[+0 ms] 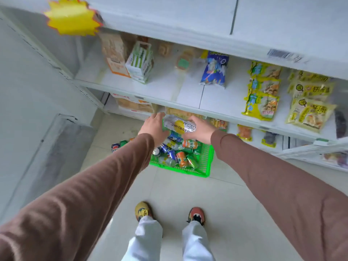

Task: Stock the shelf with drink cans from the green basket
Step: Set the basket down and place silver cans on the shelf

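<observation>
1. A silver can with a yellow circle on it is held up over the green basket, just in front of the edge of the middle shelf.
2. The right hand has its fingers curled round one end of the can. The left hand touches the other end; its fingers look nearly straight.
3. The can is probably hard and smooth. If it is full, it will feel a bit heavy. It could slip, so holding it round the middle seems best. A hard squeeze or a drop might dent it.
4. More cans lie in the basket: blue, green, orange and silver. A few cans are on the floor beside it.
5. The silver can has big letters like "CH" and small writing too blurry to read. The blue cans have a red, white and blue mark. The yellow snack bags have writing I cannot read.
</observation>
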A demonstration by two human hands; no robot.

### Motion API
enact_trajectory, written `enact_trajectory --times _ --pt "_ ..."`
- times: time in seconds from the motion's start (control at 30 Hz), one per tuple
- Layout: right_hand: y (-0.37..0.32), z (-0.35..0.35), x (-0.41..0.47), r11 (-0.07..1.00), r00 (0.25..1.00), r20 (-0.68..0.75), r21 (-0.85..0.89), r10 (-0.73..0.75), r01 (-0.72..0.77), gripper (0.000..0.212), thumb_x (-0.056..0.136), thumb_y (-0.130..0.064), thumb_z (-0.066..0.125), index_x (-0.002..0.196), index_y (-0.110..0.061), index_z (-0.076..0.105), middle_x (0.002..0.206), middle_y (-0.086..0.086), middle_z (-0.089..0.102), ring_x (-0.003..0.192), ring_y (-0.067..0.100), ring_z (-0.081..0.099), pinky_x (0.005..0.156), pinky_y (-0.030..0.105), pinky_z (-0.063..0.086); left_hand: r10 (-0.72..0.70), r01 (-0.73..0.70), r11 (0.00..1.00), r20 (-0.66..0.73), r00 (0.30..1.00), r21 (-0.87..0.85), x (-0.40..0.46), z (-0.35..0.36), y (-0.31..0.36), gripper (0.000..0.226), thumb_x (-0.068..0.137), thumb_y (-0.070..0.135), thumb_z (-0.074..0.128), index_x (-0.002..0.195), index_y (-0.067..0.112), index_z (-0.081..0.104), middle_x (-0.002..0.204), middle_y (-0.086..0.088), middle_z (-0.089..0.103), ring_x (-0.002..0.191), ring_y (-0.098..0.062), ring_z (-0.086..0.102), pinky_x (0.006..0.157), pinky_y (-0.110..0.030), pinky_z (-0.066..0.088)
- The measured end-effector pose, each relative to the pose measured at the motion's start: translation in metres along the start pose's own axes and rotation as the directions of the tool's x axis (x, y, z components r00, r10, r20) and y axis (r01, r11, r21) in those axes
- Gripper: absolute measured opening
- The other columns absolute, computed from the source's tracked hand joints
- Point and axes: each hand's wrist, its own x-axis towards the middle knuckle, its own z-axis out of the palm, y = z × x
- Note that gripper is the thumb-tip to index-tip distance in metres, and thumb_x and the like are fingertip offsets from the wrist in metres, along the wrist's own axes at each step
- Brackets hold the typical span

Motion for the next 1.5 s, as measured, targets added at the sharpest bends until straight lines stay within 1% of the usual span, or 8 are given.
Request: enact_trajectory --times 0.13,0.27,0.53,0.87,1.2,1.3,1.37,1.5 --pt "-0.075 -0.054 -0.038 0.998 0.983 -0.175 -0.035 -0.052 0.046 0.068 0.069 -0.060 0.080 0.114 -0.025 0.043 0.109 0.001 0.057 0.092 0.024 0.053 0.071 0.033 0.034 0.109 -0.112 0.993 -0.070 0.992 -0.035 -0.017 -0.079 0.005 0.068 0.081 0.019 0.066 0.142 0.013 0.036 0.135 -0.014 0.044 0.125 -0.033 0.043 0.107 -0.040 0.034" --pt "-0.140 -0.099 -0.061 0.989 0.942 -0.304 -0.085 -0.143 0.122 0.063 0.071 -0.062 0.078 0.113 -0.026 0.047 0.092 -0.004 0.053 0.086 0.022 0.052 0.060 0.031 0.032 0.231 -0.237 0.971 -0.148 0.962 -0.026 -0.024 -0.148 0.003 0.070 0.081 0.019 0.067 0.143 0.014 0.035 0.138 -0.012 0.042 0.127 -0.031 0.041 0.107 -0.038 0.034" --pt "-0.231 -0.203 -0.072 0.960 0.830 -0.485 -0.101 -0.276 0.260 0.056 0.072 -0.054 0.082 0.110 -0.025 0.052 0.093 -0.009 0.058 0.084 0.018 0.055 0.069 0.030 0.035 0.443 -0.431 0.895 -0.327 0.835 0.113 -0.011 -0.254 0.016 0.067 0.082 0.020 0.067 0.141 0.010 0.038 0.133 -0.012 0.047 0.125 -0.029 0.043 0.106 -0.033 0.030" --pt "-0.278 -0.297 0.029 0.951 0.780 -0.557 -0.065 -0.286 0.302 0.076 0.067 -0.040 0.088 0.123 -0.018 0.040 0.112 0.000 0.055 0.097 0.023 0.056 0.079 0.031 0.041 0.337 -0.335 0.940 -0.327 0.883 0.062 0.089 -0.315 0.038 0.070 0.082 0.024 0.069 0.143 0.014 0.036 0.135 -0.010 0.046 0.125 -0.027 0.044 0.107 -0.033 0.033" --pt "-0.309 -0.318 0.118 0.916 0.698 -0.638 -0.029 -0.325 0.400 0.070 0.074 -0.021 0.084 0.135 -0.018 0.049 0.129 0.006 0.058 0.119 0.029 0.053 0.103 0.042 0.044 0.190 -0.205 0.979 -0.306 0.933 -0.017 0.169 -0.341 0.041 0.069 0.083 0.029 0.068 0.143 0.017 0.035 0.139 -0.007 0.044 0.128 -0.025 0.043 0.107 -0.036 0.037" --pt "-0.302 -0.303 0.127 0.890 0.674 -0.686 0.085 -0.274 0.449 0.077 0.072 -0.019 0.084 0.138 -0.020 0.044 0.132 0.003 0.058 0.117 0.027 0.057 0.101 0.044 0.048 0.190 -0.209 0.978 -0.309 0.932 -0.029 0.179 -0.342 0.038 0.068 0.084 0.028 0.067 0.142 0.017 0.035 0.139 -0.007 0.045 0.128 -0.025 0.043 0.107 -0.036 0.038" --pt "-0.290 -0.285 0.132 0.877 0.714 -0.671 0.203 -0.199 0.435 0.083 0.070 -0.020 0.087 0.138 -0.021 0.038 0.128 0.001 0.060 0.107 0.023 0.065 0.097 0.044 0.053 0.197 -0.218 0.975 -0.307 0.931 -0.034 0.184 -0.340 0.036 0.068 0.084 0.028 0.067 0.142 0.017 0.035 0.139 -0.007 0.045 0.128 -0.025 0.044 0.107 -0.036 0.038" --pt "-0.271 -0.252 0.148 0.866 0.746 -0.664 0.340 -0.055 0.366 0.062 0.071 -0.026 0.089 0.118 -0.016 0.050 0.105 -0.002 0.069 0.087 0.017 0.071 0.089 0.041 0.056 0.199 -0.220 0.975 -0.297 0.934 -0.036 0.195 -0.338 0.034 0.068 0.084 0.027 0.067 0.142 0.016 0.035 0.140 -0.007 0.044 0.128 -0.025 0.043 0.107 -0.036 0.038"
